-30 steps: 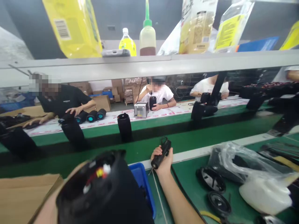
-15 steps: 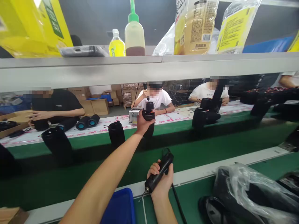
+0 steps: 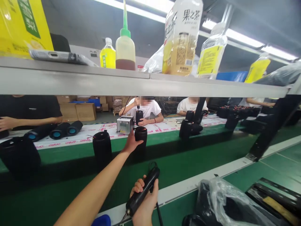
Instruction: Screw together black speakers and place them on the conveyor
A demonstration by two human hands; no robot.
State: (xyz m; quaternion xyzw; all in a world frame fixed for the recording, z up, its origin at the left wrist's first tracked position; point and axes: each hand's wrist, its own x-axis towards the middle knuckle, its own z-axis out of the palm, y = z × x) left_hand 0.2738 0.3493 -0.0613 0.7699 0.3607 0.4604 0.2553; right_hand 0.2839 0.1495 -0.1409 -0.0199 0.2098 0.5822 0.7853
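My left hand (image 3: 130, 143) reaches out over the green conveyor belt (image 3: 70, 185) and grips the side of a black cylindrical speaker (image 3: 141, 135) that stands upright on the belt. Close to me, my right hand (image 3: 144, 204) is closed around a black electric screwdriver (image 3: 142, 192), with the bit pointing down-left and the cable trailing below. A second black speaker (image 3: 102, 146) stands on the belt just left of the first.
A large black speaker (image 3: 20, 157) stands at the belt's far left, more black units (image 3: 190, 127) to the right. Other people sit working across the line. A grey shelf (image 3: 141, 83) overhead carries bottles and bags. A plastic bag (image 3: 223, 204) covers black parts at the lower right.
My left hand has lowered the speaker from mid-air onto the belt. The view has tilted upward, and my right hand with the screwdriver sits lower in frame.
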